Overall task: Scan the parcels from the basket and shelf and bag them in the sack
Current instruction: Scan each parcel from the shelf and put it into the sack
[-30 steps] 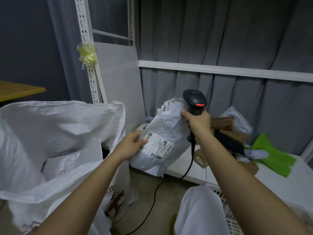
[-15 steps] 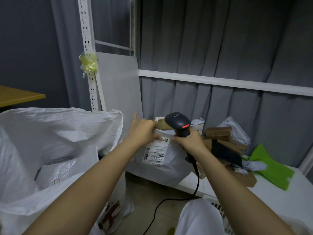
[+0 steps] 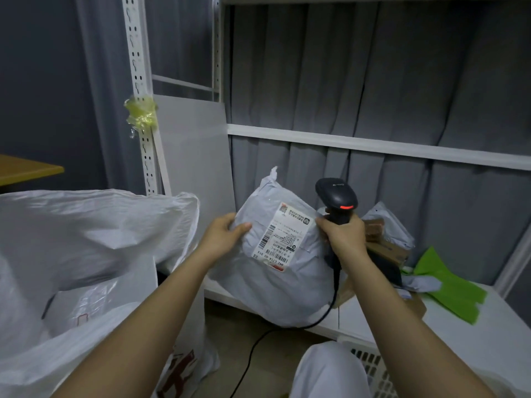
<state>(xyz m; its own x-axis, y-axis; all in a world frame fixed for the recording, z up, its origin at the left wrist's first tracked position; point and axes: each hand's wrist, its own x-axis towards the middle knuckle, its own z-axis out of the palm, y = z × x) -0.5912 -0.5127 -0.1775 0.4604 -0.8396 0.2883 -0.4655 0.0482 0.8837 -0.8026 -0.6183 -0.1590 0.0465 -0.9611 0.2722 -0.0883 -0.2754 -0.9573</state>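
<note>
Left hand (image 3: 222, 237) holding grey parcel (image 3: 275, 271), right hand (image 3: 343, 239) gripping scanner (image 3: 336, 196)

**Dim room, soft light, wide-angle bend**

You are looking at a dim, cool-toned scene with a grey-blue cast. The light is soft and seems to fall from above and behind you: your forearms and the white sack (image 3: 86, 239) at the left catch the most of it, while the curtain (image 3: 373, 81) sinks into deep folds of shadow. The upper left corner is nearly black. The scanner (image 3: 336, 196) shows a small red glow. The parcel label (image 3: 280, 235) is readable but slightly soft. The shelf upright (image 3: 139, 81) leans and the shelf rail slants, showing lens distortion near the edges. There is no harsh glare.
</note>
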